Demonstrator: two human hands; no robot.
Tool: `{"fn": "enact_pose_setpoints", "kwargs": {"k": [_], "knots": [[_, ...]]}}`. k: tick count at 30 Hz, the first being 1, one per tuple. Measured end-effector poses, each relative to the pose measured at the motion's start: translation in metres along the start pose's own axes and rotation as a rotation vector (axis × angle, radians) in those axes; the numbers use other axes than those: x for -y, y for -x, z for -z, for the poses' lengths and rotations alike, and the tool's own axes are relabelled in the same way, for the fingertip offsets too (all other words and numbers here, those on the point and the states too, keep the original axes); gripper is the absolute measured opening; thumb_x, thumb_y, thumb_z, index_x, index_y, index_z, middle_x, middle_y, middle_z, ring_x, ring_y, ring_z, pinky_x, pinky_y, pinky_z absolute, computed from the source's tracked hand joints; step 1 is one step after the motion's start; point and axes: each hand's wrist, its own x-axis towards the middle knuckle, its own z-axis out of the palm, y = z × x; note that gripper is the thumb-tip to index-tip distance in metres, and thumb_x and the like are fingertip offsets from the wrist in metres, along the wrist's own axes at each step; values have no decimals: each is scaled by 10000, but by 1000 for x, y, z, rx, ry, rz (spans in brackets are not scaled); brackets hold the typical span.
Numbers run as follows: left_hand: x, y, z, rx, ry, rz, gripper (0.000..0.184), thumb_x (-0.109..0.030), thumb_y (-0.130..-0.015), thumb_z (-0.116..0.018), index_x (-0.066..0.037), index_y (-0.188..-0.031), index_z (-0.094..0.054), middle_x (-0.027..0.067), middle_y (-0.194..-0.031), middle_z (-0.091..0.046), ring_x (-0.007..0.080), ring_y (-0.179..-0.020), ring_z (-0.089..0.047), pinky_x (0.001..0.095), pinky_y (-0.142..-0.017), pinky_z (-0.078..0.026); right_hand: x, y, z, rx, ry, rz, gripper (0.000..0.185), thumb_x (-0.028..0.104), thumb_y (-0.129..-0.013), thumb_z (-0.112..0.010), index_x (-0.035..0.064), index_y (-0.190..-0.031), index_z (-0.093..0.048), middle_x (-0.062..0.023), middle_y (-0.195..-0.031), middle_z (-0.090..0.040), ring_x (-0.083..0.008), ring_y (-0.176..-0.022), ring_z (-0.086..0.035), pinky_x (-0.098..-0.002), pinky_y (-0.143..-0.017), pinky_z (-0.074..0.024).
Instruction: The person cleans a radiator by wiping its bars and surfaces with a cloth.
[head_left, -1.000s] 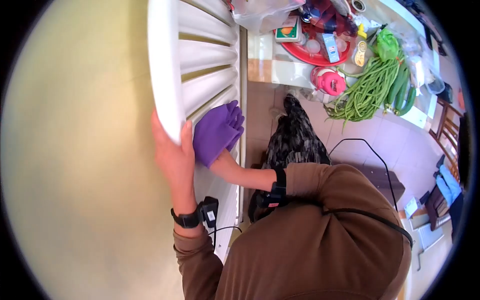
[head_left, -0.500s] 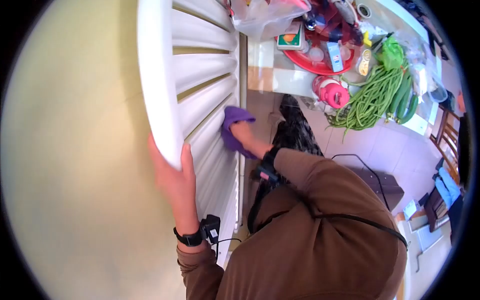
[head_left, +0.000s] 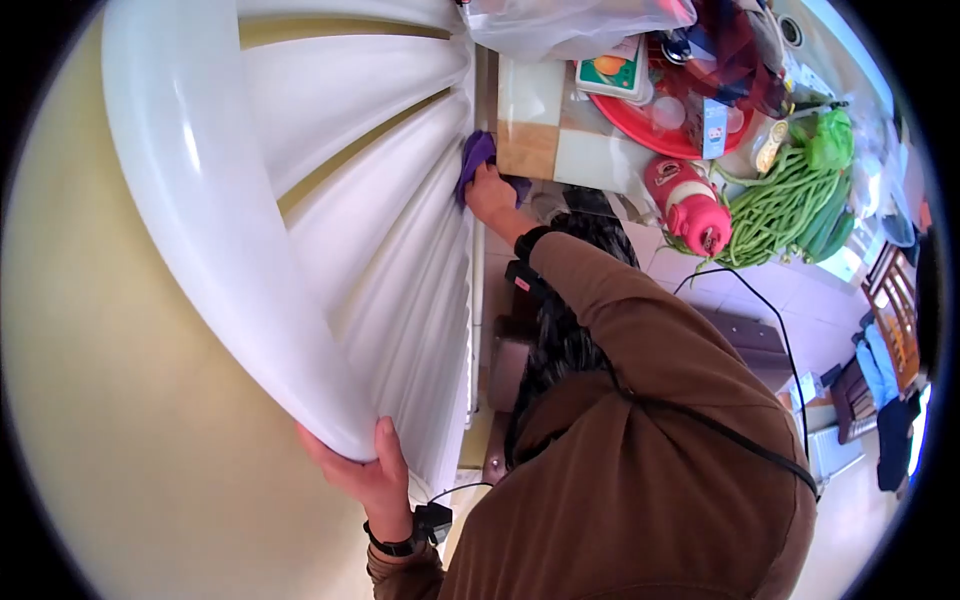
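Note:
A white radiator (head_left: 350,170) with a rounded top rail (head_left: 200,180) and upright columns fills the left part of the view, against a cream wall. My left hand (head_left: 368,478) is closed round the near end of that rail, thumb on the column side and fingers on the wall side. My right hand (head_left: 492,196) is closed on a purple cloth (head_left: 477,152), which touches the columns along the radiator's front side, close to the table's corner. Part of the cloth is hidden behind my fingers.
A table (head_left: 528,100) adjoins the radiator. On it are a red tray (head_left: 640,125), a pink bottle (head_left: 690,205), long green beans (head_left: 780,205), a green plastic bag (head_left: 830,140) and a clear plastic bag (head_left: 580,25). A black cable (head_left: 775,310) hangs behind my right arm.
My right hand with the cloth has moved up the view, toward the table corner. The radiator looms larger as the camera shifts. My left hand appears lower, still on the rail's end.

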Motion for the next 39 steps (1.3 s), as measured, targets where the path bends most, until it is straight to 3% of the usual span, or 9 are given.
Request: {"fn": "enact_pose_setpoints", "kwargs": {"k": [6,11,20,33,35,39], "knots": [[9,6,2,1,-57,-52,745,-187,-811,-653,83,-1346,-210,249,-1315,-346,331,-1134,-445,410,-948,-350,4,-30,1,-8,89,6,514,173,-787,-467,55,-1280,-378,-204,-1150,-517,-384,-1011,-556,-436,-843,-469],[7,5,2,2,-94,-61,748,-200,-806,-661,76,-1343,-220,250,-1311,-353,332,-1121,-458,407,-939,-360,5,-36,19,142,107,9,436,158,-804,-417,4,-1209,-462,-229,-1087,-589,-387,-1004,-569,-442,-855,-459],[10,6,2,0,-80,-63,745,-204,-805,-656,66,-1347,-222,246,-1321,-345,333,-1123,-455,412,-935,-361,6,-43,31,78,58,69,391,142,-786,-403,-34,-1111,-530,-258,-1047,-593,-402,-973,-574,-441,-855,-454],[4,3,2,-6,-84,-66,712,-163,-800,-653,59,-1344,-252,234,-1307,-371,322,-1120,-464,406,-934,-366,-2,-45,21,136,167,35,416,173,-792,-412,-16,-1146,-521,-248,-1076,-585,-384,-984,-574,-412,-857,-458],[-1,2,0,-14,-47,-15,704,-150,-793,-657,57,-1340,-265,228,-1292,-394,314,-1104,-478,394,-923,-377,-20,-77,12,453,552,500,416,213,-799,-422,6,-1141,-540,-237,-1114,-571,-379,-991,-572,-429,-835,-465],[-8,-5,-2,-26,-4,-16,672,-126,-778,-665,34,-1327,-312,205,-1235,-471,288,-1053,-522,355,-892,-407,-24,16,1,299,211,364,381,275,-818,-459,-11,-1031,-594,-221,-1027,-607,-367,-888,-609,-406,-765,-495]]}}
